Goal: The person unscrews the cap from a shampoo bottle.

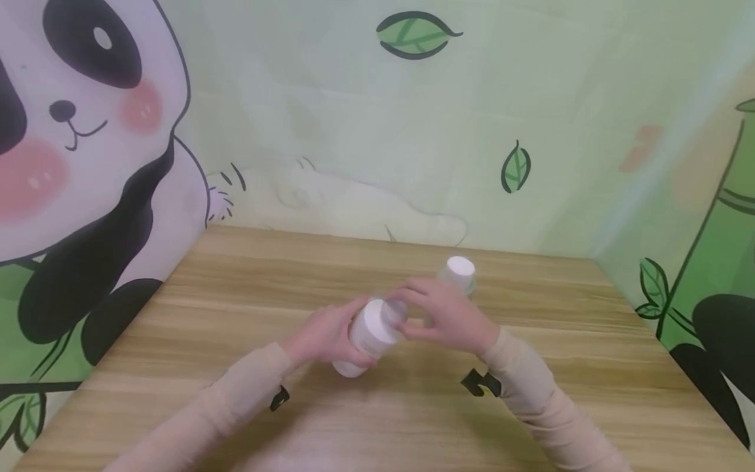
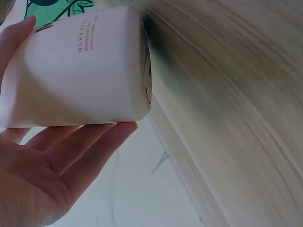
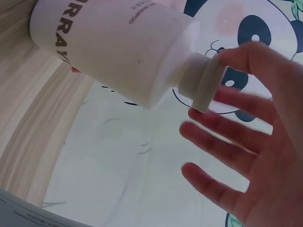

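A white shampoo bottle (image 1: pixel 374 326) is held tilted above the table, its neck end toward the right. My left hand (image 1: pixel 321 334) grips its body, thumb on one side and fingers on the other; printed lettering shows on the bottle (image 2: pixel 94 71) in the left wrist view. At the neck end, my right hand (image 1: pixel 454 314) pinches the white cap (image 3: pixel 204 82) between thumb and forefinger, the other fingers spread apart. The cap sits on the bottle's neck in the right wrist view.
A second bottle with a white top (image 1: pixel 461 269) stands behind my right hand, partly hidden by it. The wooden table (image 1: pixel 265 269) meets a cloth backdrop (image 1: pixel 330 98) printed with pandas and leaves. Black straps (image 1: pixel 480 383) show at the wrists.
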